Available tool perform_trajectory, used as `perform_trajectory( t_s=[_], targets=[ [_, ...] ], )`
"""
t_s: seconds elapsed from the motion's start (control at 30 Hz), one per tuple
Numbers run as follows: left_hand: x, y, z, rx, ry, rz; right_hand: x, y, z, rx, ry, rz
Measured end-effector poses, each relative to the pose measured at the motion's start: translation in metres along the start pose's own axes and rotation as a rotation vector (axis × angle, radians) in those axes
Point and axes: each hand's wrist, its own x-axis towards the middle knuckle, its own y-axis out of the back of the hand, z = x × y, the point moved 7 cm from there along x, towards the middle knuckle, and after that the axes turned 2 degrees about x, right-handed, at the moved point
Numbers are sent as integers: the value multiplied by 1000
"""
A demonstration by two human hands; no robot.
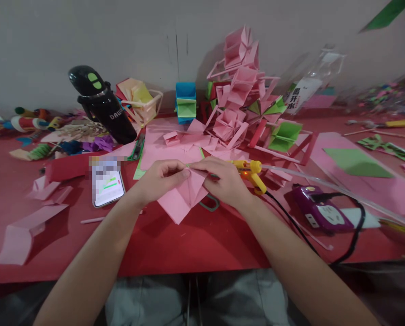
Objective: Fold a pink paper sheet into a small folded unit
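A folded sheet of pink paper is held up over the front middle of the red table, its lower corner pointing toward me. My left hand pinches its upper left part between thumb and fingers. From the other side my right hand grips the upper right part, fingertips close to the left thumb. Just behind the right hand lies a yellow glue gun with a small orange light and a clear glue stick in its back. Scissors lie partly hidden under the paper.
A phone lies left of my hands, and a black bottle stands behind it. Pink paper baskets are piled at the back. To the right are a purple power socket, cords, a tilted plastic bottle and a green sheet.
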Motion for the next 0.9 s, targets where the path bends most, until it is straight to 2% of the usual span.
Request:
perform_trajectory(
  t_s=[0.13,0.37,0.53,0.73,0.9],
  targets=[
    [1,1,-2,-91,17,11,-1,0,-4,27,36,3],
    [3,2,-9,-236,120,83,-2,-1,-1,44,-9,-15],
    [4,2,-11,-299,106,58,-1,-3,0,147,-76,-20],
    [5,0,-14,-319,111,69,-1,-6,6,269,-223,-30],
    [5,-4,-16,-338,198,8,-1,-4,2,132,-122,-26]
  ],
)
